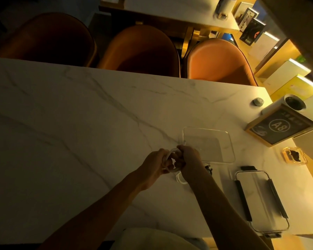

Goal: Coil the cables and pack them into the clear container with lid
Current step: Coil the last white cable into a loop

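Both hands, left hand [156, 162] and right hand [187, 157], grip a part-coiled white cable [170, 156] just beside the clear container [209, 144]. Container empty; lid [260, 201] lies near it. Packing not begun.

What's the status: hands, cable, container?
Left hand and right hand both grip the white cable, mid-coil. Clear container open, empty. Lid lies apart. Nothing blocking.
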